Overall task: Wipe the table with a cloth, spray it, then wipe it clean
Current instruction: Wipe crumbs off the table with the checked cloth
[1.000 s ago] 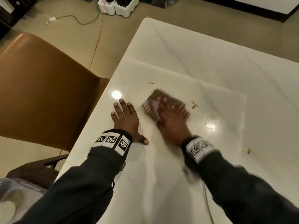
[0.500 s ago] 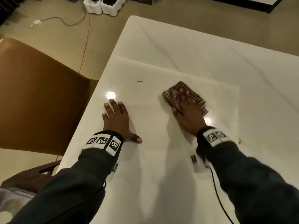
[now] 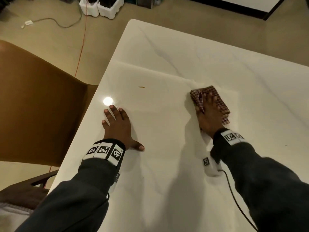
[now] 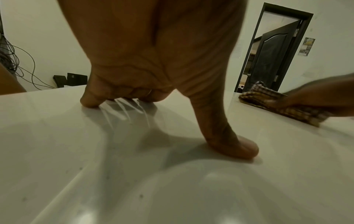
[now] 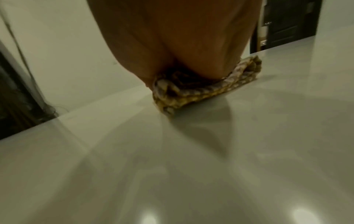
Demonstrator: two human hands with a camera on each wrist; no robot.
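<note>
A red-and-white checked cloth (image 3: 219, 99) lies on the white table (image 3: 167, 56), right of the middle. My right hand (image 3: 209, 114) presses flat on it with the fingers spread, and the cloth bunches under the palm in the right wrist view (image 5: 191, 94). My left hand (image 3: 117, 126) rests flat on the table near its left edge, fingers straight and thumb out to the side. From the left wrist view the cloth (image 4: 268, 97) shows far to the right under the right hand (image 4: 316, 92). A small brown crumb (image 3: 141, 87) lies ahead of the left hand. No spray bottle is in view.
A brown chair (image 3: 41, 101) stands against the table's left edge. White foam boxes (image 3: 102, 5), a grey cable and an orange cord (image 3: 82, 47) lie on the floor beyond. A dark speck (image 3: 286, 145) sits on the table at the right. A dark door (image 4: 268, 57) stands ajar.
My right hand has slid the cloth to the right across the table. The crumbs that lay beside the cloth no longer show. My left hand has stayed in place.
</note>
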